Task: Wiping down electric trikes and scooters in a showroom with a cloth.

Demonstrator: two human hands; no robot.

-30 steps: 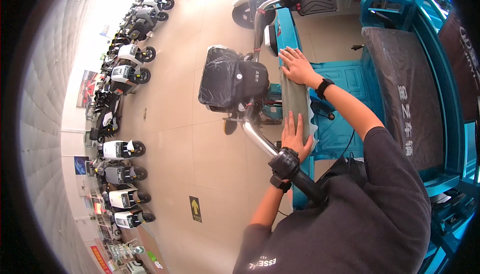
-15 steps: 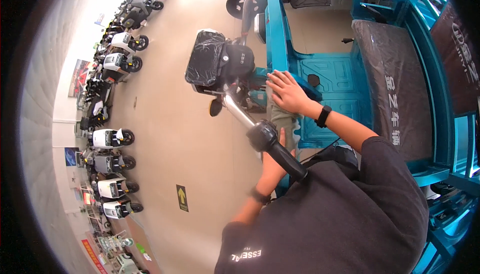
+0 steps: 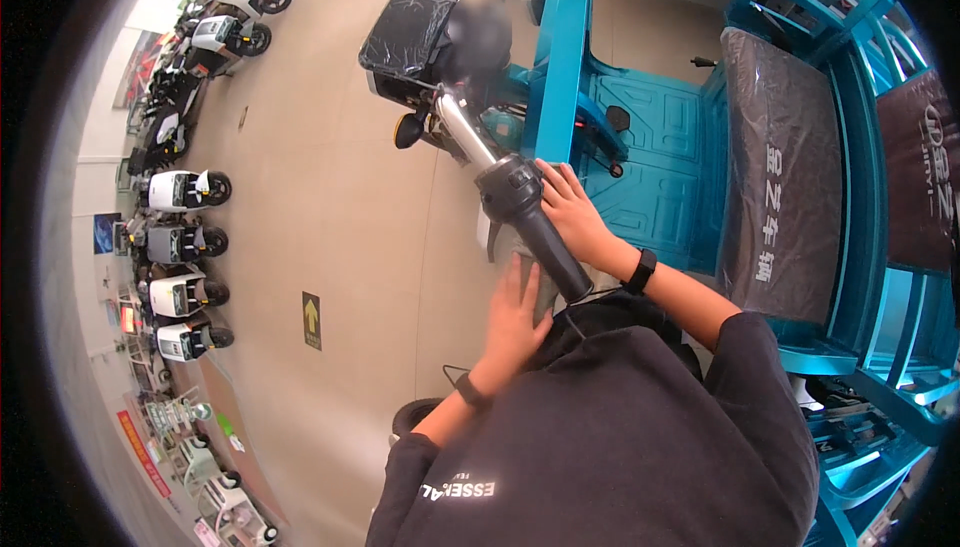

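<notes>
A greyish-green cloth (image 3: 546, 297) shows in part beneath the black handlebar grip (image 3: 552, 252) of a teal three-wheeled vehicle (image 3: 563, 67). My left hand (image 3: 514, 315) is on the left side of the grip, its fingers stretched out and resting on the cloth. Right of the grip, my right hand (image 3: 578, 215) lies with straight fingers at the near end of the teal front panel. The grip hides part of the cloth and of the space between both hands. Neither hand wraps around the grip.
Ahead stands the plastic-wrapped front display (image 3: 412, 27), with a round mirror (image 3: 409, 130) below it. The teal footwell (image 3: 655, 147) and wrapped dark seat (image 3: 785, 177) are to the right. Parked scooters (image 3: 180, 190) line the left wall, and a floor arrow sign (image 3: 312, 321) lies nearer.
My right hand has come nearer to me, from the upper panel to beside the grip. My left hand has moved out from behind the grip to its left. The view has shifted.
</notes>
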